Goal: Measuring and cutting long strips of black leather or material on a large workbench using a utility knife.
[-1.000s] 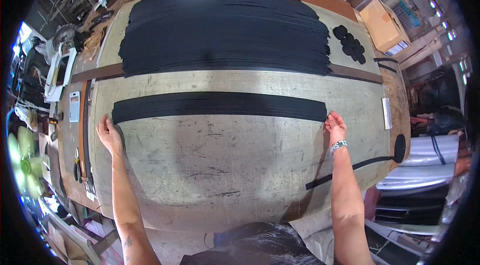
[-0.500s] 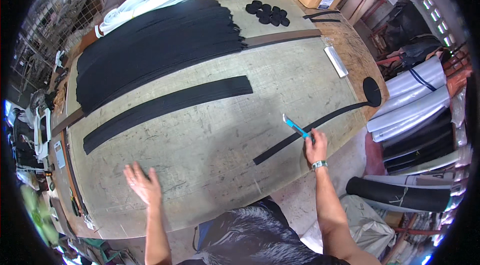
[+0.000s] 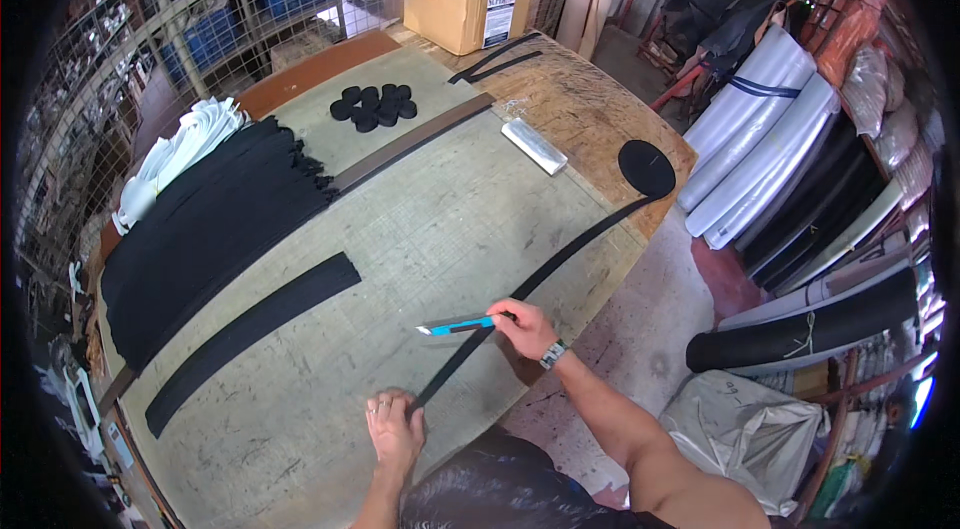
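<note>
A long black strip (image 3: pixel 560 264) runs across the pale cutting mat (image 3: pixel 440 259) from a round black roll (image 3: pixel 647 167) at the right edge of the table. My left hand (image 3: pixel 395 429) is at the strip's near end, fingers bent together and closed on its tip. In my right hand (image 3: pixel 527 331) is a blue utility knife (image 3: pixel 458 326), its blade end pointing left, held across the strip. A stack of cut black strips (image 3: pixel 255 344) lies on the mat to the left.
Farther back lies a wide heap of black strips (image 3: pixel 210 239) beside a white bundle (image 3: pixel 180 154). Several small black rolls (image 3: pixel 375 107), a brown bar (image 3: pixel 415 144), a white block (image 3: pixel 534 147) and a cardboard box (image 3: pixel 455 14) are on the table. Large rolls (image 3: pixel 770 144) stand at right.
My left hand has moved right to the strip's end and closed on it. The knife has swung to point more to the left. The whole view has turned to the right.
</note>
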The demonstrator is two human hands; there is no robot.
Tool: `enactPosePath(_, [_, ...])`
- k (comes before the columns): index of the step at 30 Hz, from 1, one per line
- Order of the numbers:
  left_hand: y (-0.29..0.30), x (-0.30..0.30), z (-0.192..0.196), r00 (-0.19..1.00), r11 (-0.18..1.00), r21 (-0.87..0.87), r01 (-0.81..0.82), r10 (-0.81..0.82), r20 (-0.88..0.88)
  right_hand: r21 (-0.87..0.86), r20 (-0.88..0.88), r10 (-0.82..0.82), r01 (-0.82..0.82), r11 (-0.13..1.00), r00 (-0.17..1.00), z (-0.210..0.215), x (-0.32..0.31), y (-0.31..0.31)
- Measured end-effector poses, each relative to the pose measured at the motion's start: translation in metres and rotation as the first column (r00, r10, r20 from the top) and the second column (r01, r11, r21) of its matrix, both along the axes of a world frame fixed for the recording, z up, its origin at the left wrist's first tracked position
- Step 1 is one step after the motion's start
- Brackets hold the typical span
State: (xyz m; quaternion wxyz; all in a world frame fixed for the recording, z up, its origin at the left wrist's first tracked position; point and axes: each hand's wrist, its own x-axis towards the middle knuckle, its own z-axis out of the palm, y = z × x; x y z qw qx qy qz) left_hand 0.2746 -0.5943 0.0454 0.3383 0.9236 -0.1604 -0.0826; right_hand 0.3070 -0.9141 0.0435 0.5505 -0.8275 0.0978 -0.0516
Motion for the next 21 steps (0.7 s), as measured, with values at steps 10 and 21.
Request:
enactPosePath(10, [0.028,-0.090,0.033,0.697,0.696,-0.259,-0.670,0.469,-0.542,0.057,-0.228,0.444,-0.444,0.894,0.866,-0.015,0.102,0.077])
enactPosePath(21, [0.075,-0.119,0.015,0.607,0.364,-0.490,-0.792,0.556,-0.568,0.049,-0.165,0.914,-0.923,0.382,0.369,0.059,0.017,0.192])
